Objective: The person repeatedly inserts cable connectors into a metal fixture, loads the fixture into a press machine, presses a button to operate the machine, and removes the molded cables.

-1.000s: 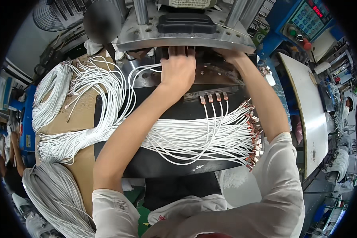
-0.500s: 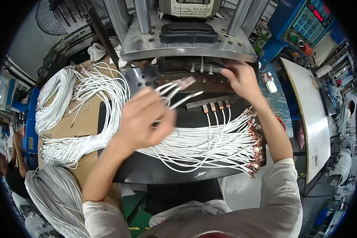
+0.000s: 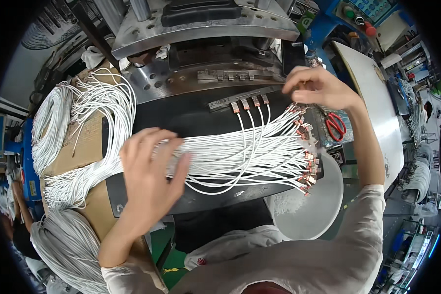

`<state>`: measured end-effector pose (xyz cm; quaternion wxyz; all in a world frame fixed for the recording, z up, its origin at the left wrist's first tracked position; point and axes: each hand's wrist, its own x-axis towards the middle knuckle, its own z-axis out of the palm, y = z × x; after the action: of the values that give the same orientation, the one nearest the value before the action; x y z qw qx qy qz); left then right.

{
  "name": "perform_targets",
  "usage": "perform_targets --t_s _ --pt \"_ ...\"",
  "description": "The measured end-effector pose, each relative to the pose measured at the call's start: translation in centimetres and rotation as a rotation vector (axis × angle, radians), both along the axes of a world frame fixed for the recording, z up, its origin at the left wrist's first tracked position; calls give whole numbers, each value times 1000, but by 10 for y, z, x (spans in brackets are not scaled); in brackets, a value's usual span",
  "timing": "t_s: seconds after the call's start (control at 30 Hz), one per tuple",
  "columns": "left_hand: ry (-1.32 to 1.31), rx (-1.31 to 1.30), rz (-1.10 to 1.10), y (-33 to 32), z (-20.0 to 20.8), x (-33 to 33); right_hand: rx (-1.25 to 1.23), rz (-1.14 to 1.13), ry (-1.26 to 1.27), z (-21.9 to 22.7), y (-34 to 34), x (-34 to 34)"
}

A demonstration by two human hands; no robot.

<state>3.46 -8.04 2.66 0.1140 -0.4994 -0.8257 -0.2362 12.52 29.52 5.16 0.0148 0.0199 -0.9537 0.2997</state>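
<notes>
My left hand is open and blurred, fingers apart, above the left part of a bundle of white cables. The bundle lies across a black board, its copper-coloured connectors fanned out at the right end. My right hand has bent fingers with the thumb apart, close to the right end of a narrow metal bar. Whether the fingertips touch the bar cannot be made out. Several cable connectors sit in a row along the bar's near side. Behind it, another slotted metal fixture rests on the press bed.
The press's heavy metal plate overhangs the far side. Red-handled scissors lie right of the connectors. A pale tub stands below the board's right edge. More cable coils lie on cardboard at left. Another person's arm shows far left.
My left hand has let go of the few cables it held and moved down-left over the bundle. My right hand has left the press fixture for the bar's right end. The view has shifted.
</notes>
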Motion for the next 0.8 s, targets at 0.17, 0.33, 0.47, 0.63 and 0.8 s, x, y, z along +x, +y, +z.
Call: perform_targets --t_s 0.17,0.33,0.47,0.63,0.8 --pt "-72 116 -312 92 -19 45 689 19 131 -38 -23 -1" --pt "-87 -71 -203 116 -27 45 217 -133 -187 -24 -40 -2" --pt "-122 -126 -164 114 -11 45 -376 -53 -314 -29 -32 -42" --pt "94 126 -113 159 -32 -37 -199 -282 126 -39 -2 -125" --pt "77 56 -39 182 -38 -98 425 -86 690 -70 55 -167"
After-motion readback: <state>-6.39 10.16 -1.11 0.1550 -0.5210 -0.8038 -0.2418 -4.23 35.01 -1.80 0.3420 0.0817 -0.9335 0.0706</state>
